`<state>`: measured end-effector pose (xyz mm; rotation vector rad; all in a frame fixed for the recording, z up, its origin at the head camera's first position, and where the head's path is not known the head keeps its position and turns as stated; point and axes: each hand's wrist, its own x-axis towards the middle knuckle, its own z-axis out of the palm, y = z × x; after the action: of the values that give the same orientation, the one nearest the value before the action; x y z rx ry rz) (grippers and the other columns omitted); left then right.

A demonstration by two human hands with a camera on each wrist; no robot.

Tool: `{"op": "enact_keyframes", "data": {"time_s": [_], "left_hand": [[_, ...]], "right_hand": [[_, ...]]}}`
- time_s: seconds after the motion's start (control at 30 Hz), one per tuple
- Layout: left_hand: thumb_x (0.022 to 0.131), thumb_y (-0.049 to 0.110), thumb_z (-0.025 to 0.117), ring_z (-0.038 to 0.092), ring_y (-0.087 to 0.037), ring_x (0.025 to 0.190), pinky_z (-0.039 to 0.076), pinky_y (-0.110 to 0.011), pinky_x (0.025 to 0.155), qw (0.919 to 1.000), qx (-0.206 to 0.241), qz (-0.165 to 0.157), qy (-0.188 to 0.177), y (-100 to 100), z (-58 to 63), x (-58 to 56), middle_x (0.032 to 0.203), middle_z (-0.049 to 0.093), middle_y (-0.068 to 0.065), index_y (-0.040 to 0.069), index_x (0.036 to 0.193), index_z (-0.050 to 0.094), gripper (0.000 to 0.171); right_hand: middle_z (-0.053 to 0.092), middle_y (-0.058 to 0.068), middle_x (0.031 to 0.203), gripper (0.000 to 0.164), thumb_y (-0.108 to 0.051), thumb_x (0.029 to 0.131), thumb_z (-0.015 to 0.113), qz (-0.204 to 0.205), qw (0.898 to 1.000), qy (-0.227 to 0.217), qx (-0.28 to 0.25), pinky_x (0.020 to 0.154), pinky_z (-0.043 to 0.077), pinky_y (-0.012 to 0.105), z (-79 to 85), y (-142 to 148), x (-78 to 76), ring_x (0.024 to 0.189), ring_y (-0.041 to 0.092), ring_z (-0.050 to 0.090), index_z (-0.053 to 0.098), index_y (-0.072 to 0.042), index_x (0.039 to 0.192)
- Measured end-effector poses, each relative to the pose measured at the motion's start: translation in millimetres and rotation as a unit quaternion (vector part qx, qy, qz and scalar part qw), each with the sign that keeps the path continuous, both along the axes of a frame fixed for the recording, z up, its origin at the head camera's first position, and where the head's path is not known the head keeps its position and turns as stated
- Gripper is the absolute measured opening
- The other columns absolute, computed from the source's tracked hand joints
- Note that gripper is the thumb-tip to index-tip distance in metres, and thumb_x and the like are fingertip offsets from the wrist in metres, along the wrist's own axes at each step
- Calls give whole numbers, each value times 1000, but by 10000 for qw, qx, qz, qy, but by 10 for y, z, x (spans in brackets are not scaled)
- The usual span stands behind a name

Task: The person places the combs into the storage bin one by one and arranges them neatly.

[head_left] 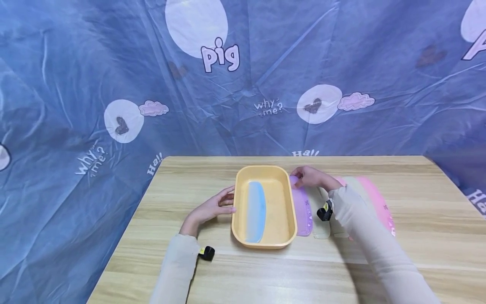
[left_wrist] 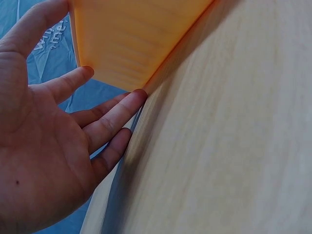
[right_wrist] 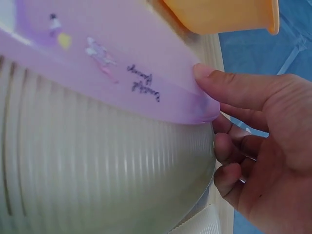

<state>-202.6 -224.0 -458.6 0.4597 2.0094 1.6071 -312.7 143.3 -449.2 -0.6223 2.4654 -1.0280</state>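
Holds both arms (head_left: 176, 264) forward, spreads the left hand (head_left: 210, 207) with fingers (left_wrist: 109, 119) extended, pinches between thumb (right_wrist: 239, 89) and forefinger (right_wrist: 247, 116) of the right hand (head_left: 310, 176), and curls the other fingers (right_wrist: 227, 147).

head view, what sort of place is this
Probably a simple indoor filming setup, though the room itself is hidden: a printed blue cloth hangs behind a wooden table, and the person wears wrist cameras.

Head cam, above L hand (head_left: 209, 207) & R hand (head_left: 313, 176), faces fwd/down; wrist cams (head_left: 207, 253), palm-side, v. close, face fingers (left_wrist: 114, 114); both catch tray (head_left: 279, 211).
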Motion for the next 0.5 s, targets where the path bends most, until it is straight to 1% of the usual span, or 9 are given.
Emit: {"op": "enact_keyframes", "data": {"time_s": [0.2,0.33,0.5], "left_hand": [[92,16,66,35,-38,140,32,-50,115,10000,-30,39,5,11,-5,-5,154,29,-21,15,156,15,82],[90,17,67,35,-36,141,31,-48,116,9999,-42,107,-60,17,-14,-10,155,30,-18,18,156,17,82],[90,21,68,34,-37,141,33,-49,115,9999,-63,71,-47,-3,-13,-3,155,29,-20,17,156,15,85]], "right_hand": [[64,23,99,45,-2,74,76,12,9999,-33,-99,77,48,22,18,44,0,87,22,59,59,15,111],[62,21,99,44,-3,75,76,-75,9998,-84,-149,76,46,22,49,86,4,87,20,56,58,14,112],[58,18,96,45,-1,76,74,-191,9993,-198,-263,77,45,23,104,138,1,85,18,52,54,16,113]]}}
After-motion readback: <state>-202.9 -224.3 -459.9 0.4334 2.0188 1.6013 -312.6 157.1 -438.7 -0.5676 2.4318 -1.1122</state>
